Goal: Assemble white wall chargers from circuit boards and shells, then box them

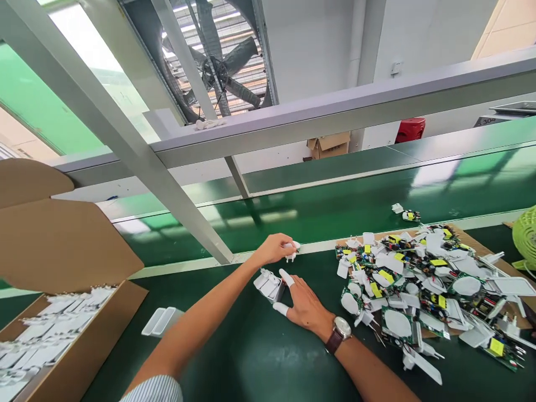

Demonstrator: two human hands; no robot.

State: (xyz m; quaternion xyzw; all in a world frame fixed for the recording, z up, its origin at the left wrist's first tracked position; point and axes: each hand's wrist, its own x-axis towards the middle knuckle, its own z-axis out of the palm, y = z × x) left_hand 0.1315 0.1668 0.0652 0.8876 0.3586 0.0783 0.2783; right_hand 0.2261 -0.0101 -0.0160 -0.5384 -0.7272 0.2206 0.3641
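Observation:
My left hand (275, 249) reaches to the pale rail at the far edge of the green work surface. Its fingers are pinched on a small white plastic part (292, 255), partly hidden by the fingertips. Just in front stands a white plastic housing (268, 285), with white pieces inside or on top. My right hand (307, 304) lies beside its right end, fingers spread, white covers on thumb and index finger. Those two tips flank the housing; whether they press on it I cannot tell. Left of my left forearm rests another white plastic casing (161, 322), partly covered by the arm.
At right, circuit boards with white plastic parts (397, 324) lie heaped on cardboard. A cardboard box (121, 312) of white parts stands left. Beyond the rail runs a green belt (335, 195) carrying a small board (411, 215). A metal post (184, 218) slants down ahead; a green fan (525, 240) sits far right.

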